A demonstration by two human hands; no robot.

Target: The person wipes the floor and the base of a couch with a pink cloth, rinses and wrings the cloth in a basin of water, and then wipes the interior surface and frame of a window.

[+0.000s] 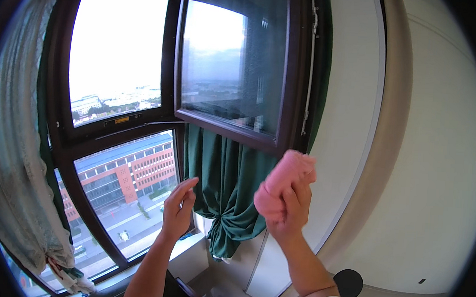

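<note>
My right hand [293, 207] grips a bunched pink cloth [283, 180], raised just below the lower right corner of an inward-swung window sash [234, 74]. Dark brown framing surrounds the sash's glass pane, which reflects sky and buildings. My left hand [180, 206] is raised in front of the lower fixed window [125, 182], fingers slightly bent, with nothing in it. Between my hands hangs a dark green curtain [224, 176], gathered into a knot near its bottom. Whether the cloth touches the frame cannot be told.
A pale patterned curtain [18, 135], tied at the bottom, hangs at the left. The upper window opening [119, 55] lies beside the swung sash. A white ledge [187, 243] runs below the window. A round black object [348, 284] is at the lower right, near the pale wall [427, 201].
</note>
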